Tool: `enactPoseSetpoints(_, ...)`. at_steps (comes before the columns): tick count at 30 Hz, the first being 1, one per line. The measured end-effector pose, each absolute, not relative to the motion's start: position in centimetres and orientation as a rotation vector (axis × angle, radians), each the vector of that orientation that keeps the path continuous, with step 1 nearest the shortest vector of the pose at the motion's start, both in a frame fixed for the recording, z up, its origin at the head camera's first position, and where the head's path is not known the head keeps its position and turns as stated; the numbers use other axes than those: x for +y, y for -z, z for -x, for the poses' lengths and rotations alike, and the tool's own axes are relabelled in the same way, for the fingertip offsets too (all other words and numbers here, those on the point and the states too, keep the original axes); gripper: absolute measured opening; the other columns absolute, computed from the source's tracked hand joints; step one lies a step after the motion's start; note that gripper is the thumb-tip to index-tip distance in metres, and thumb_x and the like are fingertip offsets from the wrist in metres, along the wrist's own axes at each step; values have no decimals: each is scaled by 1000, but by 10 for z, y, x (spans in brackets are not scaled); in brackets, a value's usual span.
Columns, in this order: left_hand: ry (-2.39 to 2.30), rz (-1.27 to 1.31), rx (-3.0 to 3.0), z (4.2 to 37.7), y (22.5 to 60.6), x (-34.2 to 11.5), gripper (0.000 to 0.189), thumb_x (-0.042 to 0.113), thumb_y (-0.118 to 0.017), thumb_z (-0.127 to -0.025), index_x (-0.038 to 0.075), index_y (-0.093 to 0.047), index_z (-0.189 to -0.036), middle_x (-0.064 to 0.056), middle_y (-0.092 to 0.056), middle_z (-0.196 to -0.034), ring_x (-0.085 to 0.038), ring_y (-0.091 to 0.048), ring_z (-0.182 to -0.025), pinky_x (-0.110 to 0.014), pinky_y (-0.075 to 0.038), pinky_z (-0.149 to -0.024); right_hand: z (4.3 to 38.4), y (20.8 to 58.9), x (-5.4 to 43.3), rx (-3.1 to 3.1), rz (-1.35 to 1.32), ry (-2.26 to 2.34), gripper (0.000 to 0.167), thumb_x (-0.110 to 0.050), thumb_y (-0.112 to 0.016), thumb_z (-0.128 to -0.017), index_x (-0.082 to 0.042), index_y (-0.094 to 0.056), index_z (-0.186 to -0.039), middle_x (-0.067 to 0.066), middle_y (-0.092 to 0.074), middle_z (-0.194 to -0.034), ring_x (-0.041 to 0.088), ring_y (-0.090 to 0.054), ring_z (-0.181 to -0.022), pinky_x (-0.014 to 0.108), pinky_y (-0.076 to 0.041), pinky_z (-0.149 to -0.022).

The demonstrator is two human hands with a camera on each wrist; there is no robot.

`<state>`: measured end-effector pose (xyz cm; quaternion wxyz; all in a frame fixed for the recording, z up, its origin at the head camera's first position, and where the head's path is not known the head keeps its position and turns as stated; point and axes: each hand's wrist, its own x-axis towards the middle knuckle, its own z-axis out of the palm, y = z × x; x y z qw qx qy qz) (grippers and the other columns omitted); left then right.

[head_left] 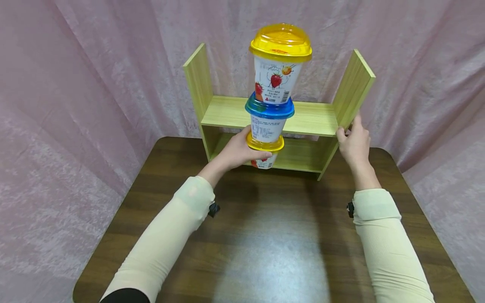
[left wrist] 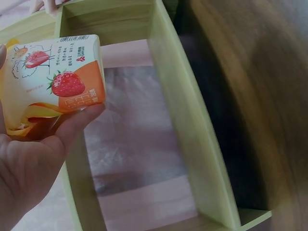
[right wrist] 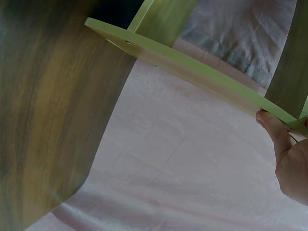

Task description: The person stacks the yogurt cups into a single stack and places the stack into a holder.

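Three lidded snack cups stand in one upright stack in the head view. The top cup [head_left: 274,78] has a yellow domed lid and strawberry print, the middle cup [head_left: 268,126] a blue lid. At the bottom is a yellow-lidded cup [head_left: 264,163], which my left hand [head_left: 236,150] grips around its side, in front of a pale wooden shelf [head_left: 316,120]. In the left wrist view the strawberry-printed bottom cup [left wrist: 72,79] lies between thumb and fingers, partly hidden. My right hand [head_left: 355,141] holds the shelf's right side panel, thumb at its front edge.
The shelf has two levels and tall side panels, and stands at the back of a dark brown wooden table [head_left: 273,235]. Pink curtains [head_left: 125,71] hang behind and at both sides. Part of another hand [left wrist: 45,6] shows at the left wrist view's top edge.
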<state>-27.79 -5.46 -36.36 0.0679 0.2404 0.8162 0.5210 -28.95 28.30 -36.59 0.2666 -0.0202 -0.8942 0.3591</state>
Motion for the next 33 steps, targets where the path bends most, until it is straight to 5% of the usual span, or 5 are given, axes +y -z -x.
enactPoseSetpoints(33,-1583,-798,2471,284,363,-52,74,40,-84,-83,25,-44,-144,6,-63,-127,-15,-63,-108,-40,-53,-93,272,427,271,-2438,49,-972,51,-15,-50,-100,-10,-38,-149,28,-63,-127,52,-65,-101,62,-49,-85)
